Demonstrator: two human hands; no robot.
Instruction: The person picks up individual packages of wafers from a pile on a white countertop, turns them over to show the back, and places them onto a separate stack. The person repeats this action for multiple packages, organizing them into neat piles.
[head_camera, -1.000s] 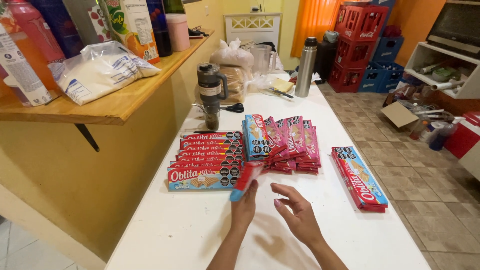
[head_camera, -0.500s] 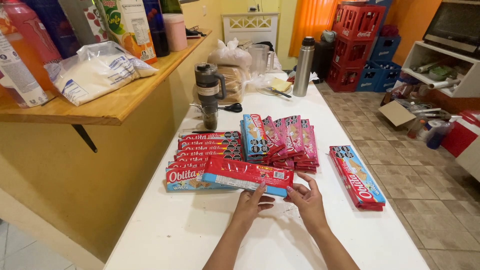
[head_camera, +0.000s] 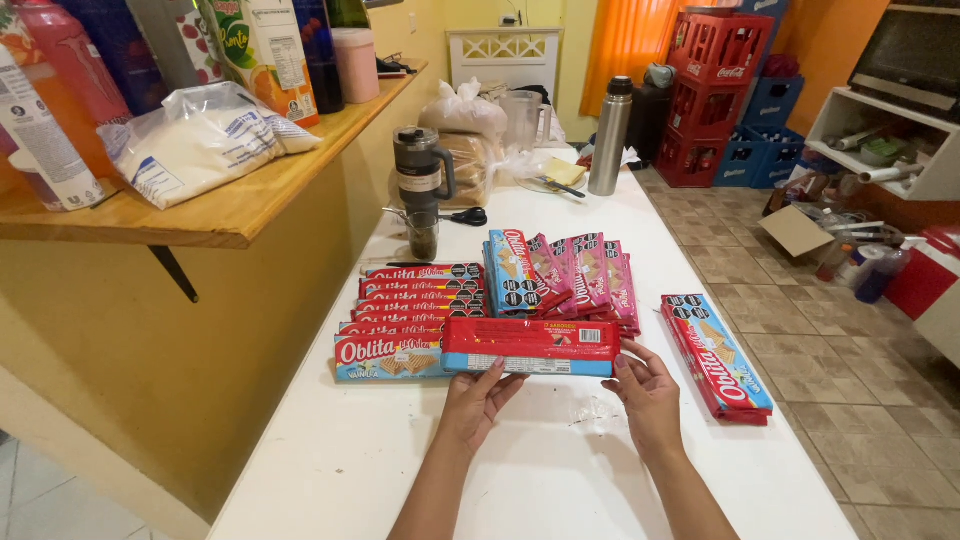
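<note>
Both hands hold a long red wafer packet (head_camera: 528, 346) flat and crosswise, its back side up, just above the white table (head_camera: 560, 480). My left hand (head_camera: 476, 396) grips its lower left edge and my right hand (head_camera: 648, 390) supports its right end. Behind it lies a row of overlapping red and blue wafer packets (head_camera: 415, 300). Pink and blue packets (head_camera: 565, 275) lean together in the middle. A stack of red packets (head_camera: 715, 352) lies lengthwise to the right of my right hand.
A dark travel mug (head_camera: 420, 178), scissors (head_camera: 466, 215), a steel flask (head_camera: 610, 135), a clear jug (head_camera: 520, 120) and bagged bread (head_camera: 462, 150) stand further back. A wooden shelf (head_camera: 230, 210) with bags and cartons runs along the left. Red and blue crates (head_camera: 720, 90) stand on the tiled floor.
One second ago my left hand held the packet on end beside the pile. It has been turned flat and crosswise, and both hands now hold it by its ends.
</note>
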